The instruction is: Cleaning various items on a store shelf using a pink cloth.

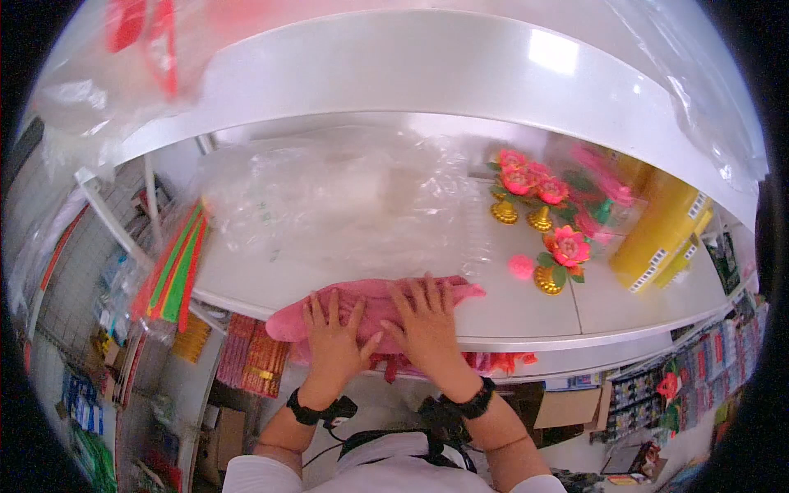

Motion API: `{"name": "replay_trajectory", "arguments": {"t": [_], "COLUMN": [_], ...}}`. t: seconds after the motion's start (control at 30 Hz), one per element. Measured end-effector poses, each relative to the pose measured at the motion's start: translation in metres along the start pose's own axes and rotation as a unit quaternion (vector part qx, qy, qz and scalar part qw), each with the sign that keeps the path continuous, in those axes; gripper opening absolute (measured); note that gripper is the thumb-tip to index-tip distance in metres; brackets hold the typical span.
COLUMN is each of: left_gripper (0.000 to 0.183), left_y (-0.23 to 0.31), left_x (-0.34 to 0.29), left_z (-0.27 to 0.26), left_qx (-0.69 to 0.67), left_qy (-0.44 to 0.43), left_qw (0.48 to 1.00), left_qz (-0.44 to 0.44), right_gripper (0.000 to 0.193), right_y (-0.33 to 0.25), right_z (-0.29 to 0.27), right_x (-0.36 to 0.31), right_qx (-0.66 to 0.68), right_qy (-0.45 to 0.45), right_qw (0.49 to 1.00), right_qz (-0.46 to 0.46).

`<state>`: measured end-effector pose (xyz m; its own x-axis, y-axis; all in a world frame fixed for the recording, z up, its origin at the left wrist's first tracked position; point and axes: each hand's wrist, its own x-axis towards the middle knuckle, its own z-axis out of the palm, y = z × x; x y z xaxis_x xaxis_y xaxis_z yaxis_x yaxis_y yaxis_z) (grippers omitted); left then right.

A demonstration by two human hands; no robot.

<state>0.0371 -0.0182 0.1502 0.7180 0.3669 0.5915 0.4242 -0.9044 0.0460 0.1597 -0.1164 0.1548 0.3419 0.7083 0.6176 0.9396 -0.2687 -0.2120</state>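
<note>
A pink cloth (374,297) lies bunched along the front edge of a white shelf (526,316), part of it hanging over the edge. My left hand (335,333) rests on its left half with the fingers spread. On the right half, my right hand (426,324) presses down flat, fingers stretched out and apart. The two thumbs point toward each other over the cloth. Just beyond the cloth spreads a large sheet of crumpled clear plastic (337,205).
Pink lotus flowers on gold stands (549,279) and a pink pompom (521,266) are at the shelf's right. Yellow rolls (657,234) lie farther right. Red and green strips (177,275) hang at the left. A white upper shelf (394,66) overhangs the back; red packets (255,353) sit below.
</note>
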Motion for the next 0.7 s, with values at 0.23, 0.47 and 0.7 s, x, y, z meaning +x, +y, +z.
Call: {"name": "replay_trajectory", "arguments": {"t": [0.23, 0.47, 0.7], "left_gripper": [0.048, 0.045, 0.049], "left_y": [0.030, 0.094, 0.237], "left_x": [-0.013, 0.013, 0.033], "left_z": [0.023, 0.043, 0.086], "left_qx": [-0.012, -0.093, -0.155], "left_qy": [-0.028, -0.028, 0.045], "left_qw": [1.000, 0.989, 0.971], "left_qz": [0.001, 0.115, 0.176], "right_gripper": [0.035, 0.031, 0.023], "right_y": [0.001, 0.042, 0.146], "right_z": [0.009, -0.041, -0.104], "right_x": [-0.024, -0.056, -0.115], "right_qx": [-0.085, -0.036, -0.141], "right_qy": [-0.015, 0.045, 0.135], "right_qw": [0.996, 0.988, 0.963], "right_qz": [0.032, 0.143, 0.188]}}
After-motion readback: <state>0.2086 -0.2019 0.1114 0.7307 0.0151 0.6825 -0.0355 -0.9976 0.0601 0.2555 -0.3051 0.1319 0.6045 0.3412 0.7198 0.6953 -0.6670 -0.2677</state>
